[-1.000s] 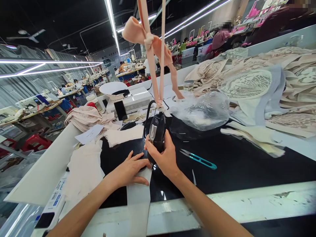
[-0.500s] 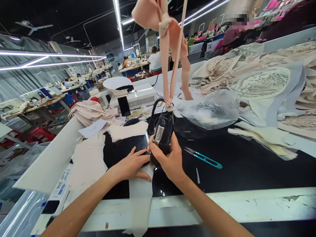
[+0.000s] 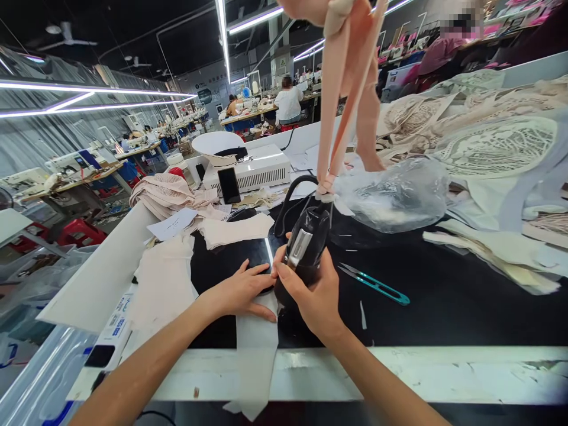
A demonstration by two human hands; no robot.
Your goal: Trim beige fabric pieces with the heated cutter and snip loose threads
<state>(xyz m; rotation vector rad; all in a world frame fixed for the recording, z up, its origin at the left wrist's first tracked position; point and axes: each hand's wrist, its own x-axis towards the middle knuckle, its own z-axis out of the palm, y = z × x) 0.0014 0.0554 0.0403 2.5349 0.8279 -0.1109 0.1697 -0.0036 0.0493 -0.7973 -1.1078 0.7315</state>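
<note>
My right hand (image 3: 317, 293) is wrapped round a black electric hand tool (image 3: 306, 239) with a silver plate, which looks like a fabric cutter; its lower end is hidden. Peach fabric straps (image 3: 332, 118) tied to its top hold it from above, and a black cord loops beside it. My left hand (image 3: 244, 293) lies flat with fingers spread, pressing on the upper end of a pale fabric strip (image 3: 256, 355). The strip hangs over the table's front edge. Both hands almost touch beside the tool. Teal thread snips (image 3: 377, 285) lie to the right.
Pale fabric pieces (image 3: 164, 284) lie at left on the black work surface (image 3: 435, 313). Behind are a phone (image 3: 229, 185), a white box-shaped device (image 3: 261, 167) and a clear plastic bag (image 3: 394, 195). Lace-patterned fabric (image 3: 497, 148) is heaped at right. People sit at machines farther off.
The view has shifted, so most things appear further right. The tool leans more to the right in my right hand. My left hand keeps pressing the strip.
</note>
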